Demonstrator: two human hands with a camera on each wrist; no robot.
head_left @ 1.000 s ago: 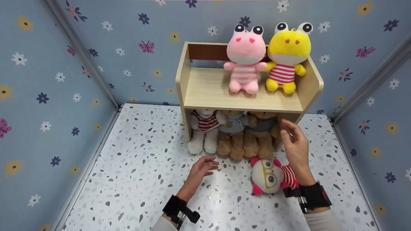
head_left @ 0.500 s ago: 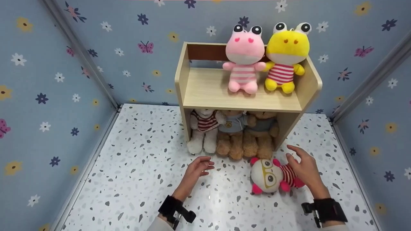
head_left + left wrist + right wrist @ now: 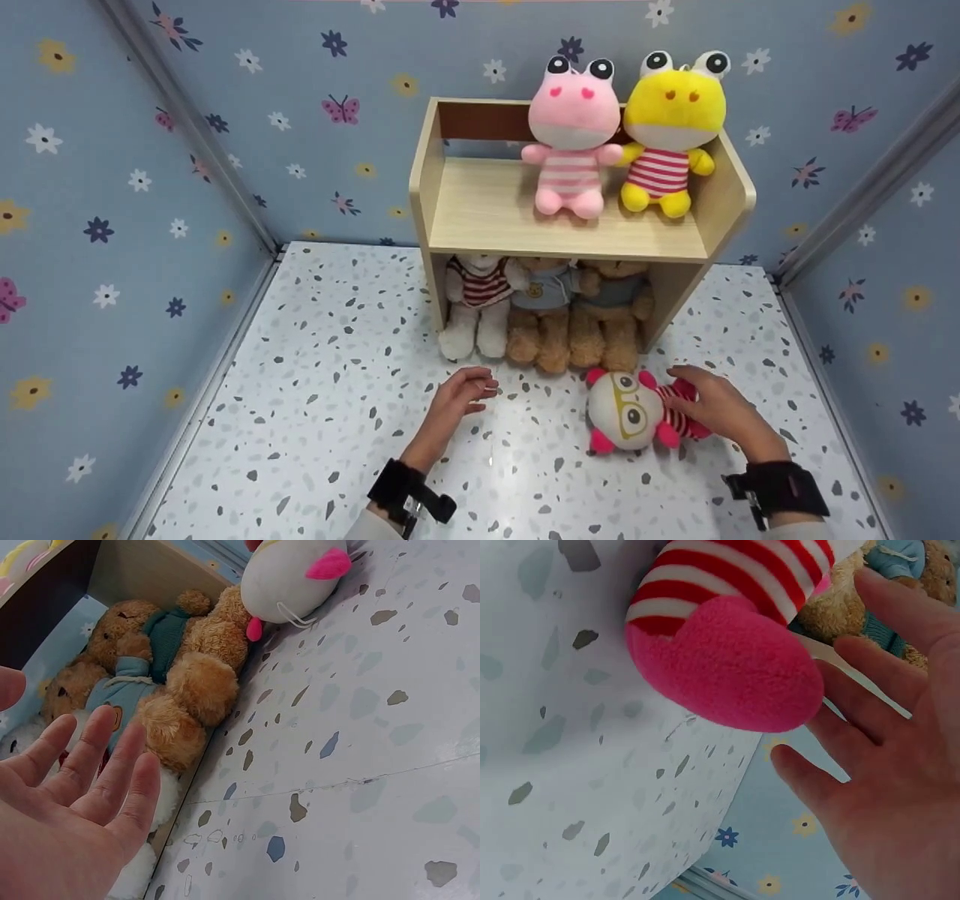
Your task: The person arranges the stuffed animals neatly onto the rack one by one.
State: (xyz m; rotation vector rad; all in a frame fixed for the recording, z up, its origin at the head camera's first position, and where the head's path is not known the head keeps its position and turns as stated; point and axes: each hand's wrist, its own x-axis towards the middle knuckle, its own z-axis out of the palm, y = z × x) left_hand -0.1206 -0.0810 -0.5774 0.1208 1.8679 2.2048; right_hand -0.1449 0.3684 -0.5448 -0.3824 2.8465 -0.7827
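Observation:
A plush toy point(image 3: 624, 414) with yellow glasses, pink ears and a red-striped body lies on its back on the speckled surface, head to the left. Over its body reaches my right hand point(image 3: 721, 409), thumb on the near side and fingers at the far side. From the right wrist, those fingers look straight and spread beside the toy's pink foot point(image 3: 742, 671), not curled round it. My left hand point(image 3: 456, 394) hovers in front of the shelf unit, holding nothing; its relaxed, parted fingers show in the left wrist view, before the teddy bears point(image 3: 161, 701).
On the upper board of the wooden shelf unit point(image 3: 480, 202) sit a pink plush frog point(image 3: 574, 135) and a yellow one point(image 3: 671, 135). Below it sit a white bear point(image 3: 480, 300) and two brown bears point(image 3: 547, 307). Flowered walls point(image 3: 187, 300) bound the sides and back.
My right hand has come down from beside the shelf's right side to the body of the lying plush toy. The left hand has drawn slightly left. The toys have stayed put.

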